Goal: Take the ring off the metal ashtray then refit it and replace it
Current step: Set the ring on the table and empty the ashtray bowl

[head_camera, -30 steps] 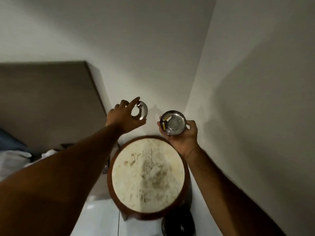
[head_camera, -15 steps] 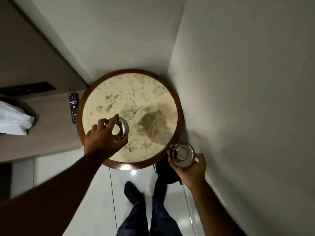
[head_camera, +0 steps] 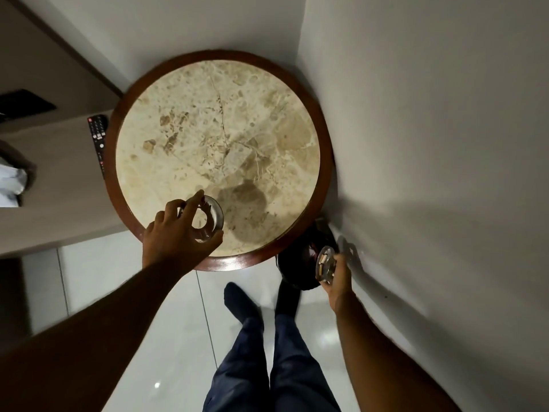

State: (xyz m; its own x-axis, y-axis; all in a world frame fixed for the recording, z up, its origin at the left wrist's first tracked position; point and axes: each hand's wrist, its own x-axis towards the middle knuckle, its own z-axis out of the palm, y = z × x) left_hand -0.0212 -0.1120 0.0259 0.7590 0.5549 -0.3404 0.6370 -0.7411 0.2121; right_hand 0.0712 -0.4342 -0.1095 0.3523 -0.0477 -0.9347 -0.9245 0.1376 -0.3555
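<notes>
My left hand [head_camera: 175,236] grips the shiny metal ring [head_camera: 212,217] between thumb and fingers, holding it over the near edge of the round marble table [head_camera: 217,135]. My right hand [head_camera: 340,276] holds the metal ashtray bowl [head_camera: 325,264] low beside the table, tilted steeply towards a dark round bin [head_camera: 300,263] on the floor. Cigarette butts show inside the bowl. Ring and bowl are apart.
The table has a brown wooden rim [head_camera: 231,263] and stands in a corner between two white walls. A black remote [head_camera: 98,138] lies on a low beige ledge to the left. My legs [head_camera: 267,352] stand on the glossy white floor tiles.
The view has swung down from the wall to the table and floor. My right hand has dropped the bowl beside the table and tipped it over the bin. My left hand keeps the ring.
</notes>
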